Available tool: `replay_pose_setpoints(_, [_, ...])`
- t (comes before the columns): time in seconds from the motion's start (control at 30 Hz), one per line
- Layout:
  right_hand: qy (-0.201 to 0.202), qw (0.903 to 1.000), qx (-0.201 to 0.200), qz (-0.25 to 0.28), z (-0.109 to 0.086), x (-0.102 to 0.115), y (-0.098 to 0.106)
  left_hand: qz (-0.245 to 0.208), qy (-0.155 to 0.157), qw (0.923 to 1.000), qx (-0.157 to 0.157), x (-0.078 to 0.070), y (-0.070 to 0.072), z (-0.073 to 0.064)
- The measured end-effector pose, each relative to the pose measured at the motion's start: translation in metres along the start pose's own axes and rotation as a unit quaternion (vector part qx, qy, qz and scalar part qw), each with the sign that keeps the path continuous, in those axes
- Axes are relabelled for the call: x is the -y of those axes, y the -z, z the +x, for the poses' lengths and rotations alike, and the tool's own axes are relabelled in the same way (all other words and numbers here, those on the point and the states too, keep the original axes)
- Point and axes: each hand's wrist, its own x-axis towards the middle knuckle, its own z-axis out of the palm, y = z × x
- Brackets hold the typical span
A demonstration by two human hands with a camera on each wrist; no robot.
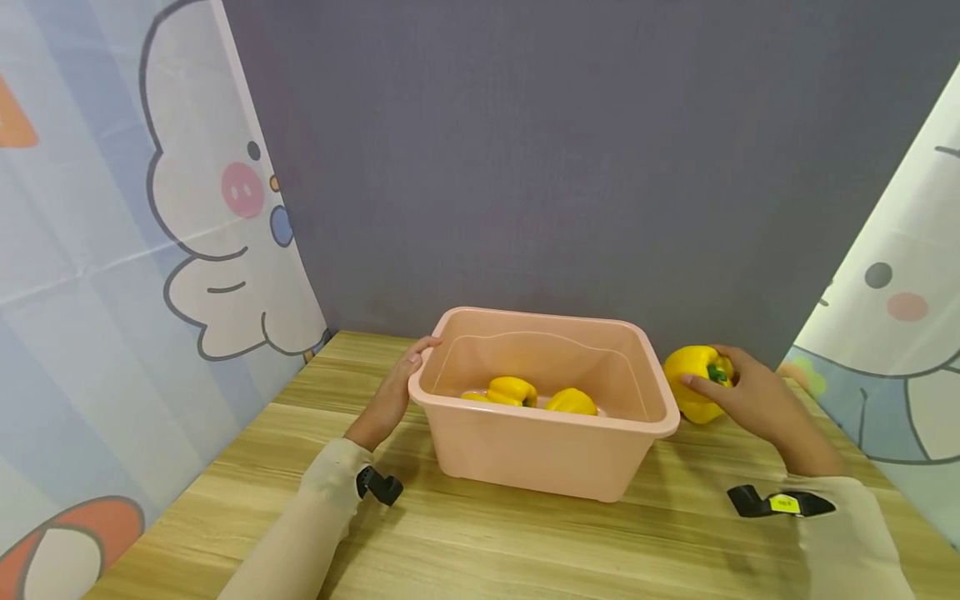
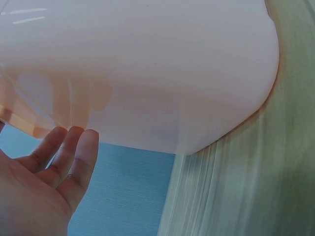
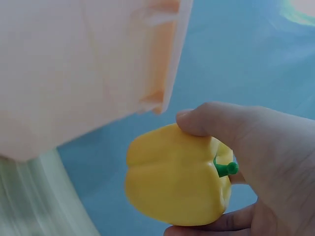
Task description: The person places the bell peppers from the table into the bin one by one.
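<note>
A pink plastic bin stands on the wooden table, with three yellow bell peppers partly visible inside; its front wall hides their lower parts. My left hand rests against the bin's left side at the rim. In the left wrist view, extended fingers of that hand touch the outer wall. Right of the bin, my right hand grips another yellow bell pepper between thumb and fingers. Its green stem points toward the palm in the right wrist view, and the pepper is beside the bin's outer wall.
A dark grey panel rises behind the table. Cloth with cartoon figures hangs at the left and right. Black wrist straps sit over both light sleeves.
</note>
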Motion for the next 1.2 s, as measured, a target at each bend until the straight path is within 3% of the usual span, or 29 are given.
replay_pose_setpoints(0.5, [-0.028, 0.9991, -0.021, 0.022, -0.006, 0.020, 0.011, -0.005, -0.005, 0.9999, 0.008, -0.002, 0.000, 0.000])
replay_pose_setpoints(1.2, [-0.051, 0.9966, -0.049, 0.041, -0.008, 0.031, 0.010, -0.022, 0.046, 0.9987, -0.007, -0.009, 0.002, -0.001])
